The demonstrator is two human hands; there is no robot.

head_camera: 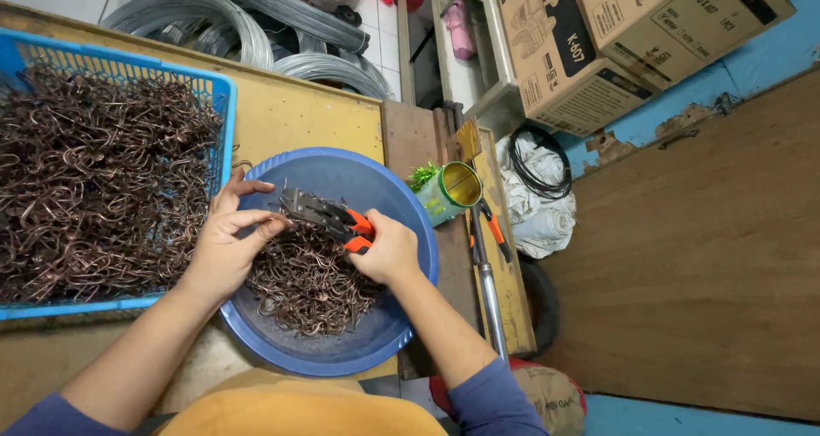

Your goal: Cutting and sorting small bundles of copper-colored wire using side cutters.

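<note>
My right hand (389, 250) grips the orange handles of a pair of pliers (329, 216) over a round blue basin (376, 333). The plier jaws point left toward my left hand (229, 241), whose fingertips pinch a small brown wire piece right at the jaws. A heap of bent brown wire hooks (307, 286) lies in the basin under both hands. To the left, a blue plastic crate (218, 90) is piled with many more of the same brown wire hooks (94, 180).
A green tin can (453, 190) stands right of the basin on a wooden strip, with a second orange-handled tool (493, 228) and a metal rod (489, 291) beside it. Coils of grey wire (248, 26) lie beyond the yellowish table (299, 116). Cardboard boxes (598, 35) sit at upper right.
</note>
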